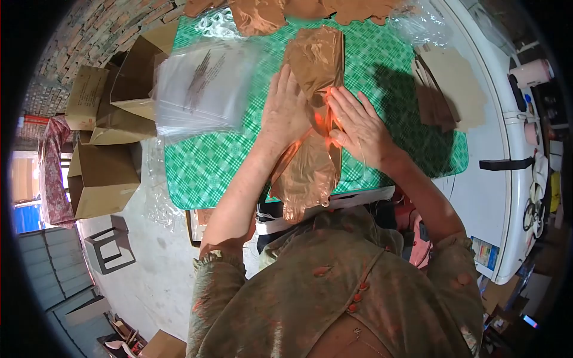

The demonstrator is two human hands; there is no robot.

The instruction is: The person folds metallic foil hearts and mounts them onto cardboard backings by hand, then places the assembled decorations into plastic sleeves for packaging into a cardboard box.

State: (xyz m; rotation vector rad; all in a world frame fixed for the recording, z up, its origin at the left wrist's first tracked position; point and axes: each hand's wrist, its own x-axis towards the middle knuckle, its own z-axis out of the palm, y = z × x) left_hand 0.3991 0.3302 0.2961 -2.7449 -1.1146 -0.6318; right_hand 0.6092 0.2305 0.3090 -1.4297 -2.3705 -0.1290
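Observation:
A shiny copper-coloured foil piece (316,56) lies lengthwise on the green checked cloth (209,158), its lower end hanging past the table's near edge. Flat on its left side rests my left hand (285,110), fingers stretched toward the far edge. My right hand (361,128) lies on the right side of the foil, fingers extended and thumb pointing inward. Between the two hands the foil is creased and glows orange-red. A thin pale string or wire loops beside my right hand.
Clear plastic bags (200,86) are stacked at the left of the table. More copper foil (259,15) lies along the far edge. Brown card sheets (456,86) sit at the right. Open cardboard boxes (110,179) stand left of the table, near a grey stool (110,250).

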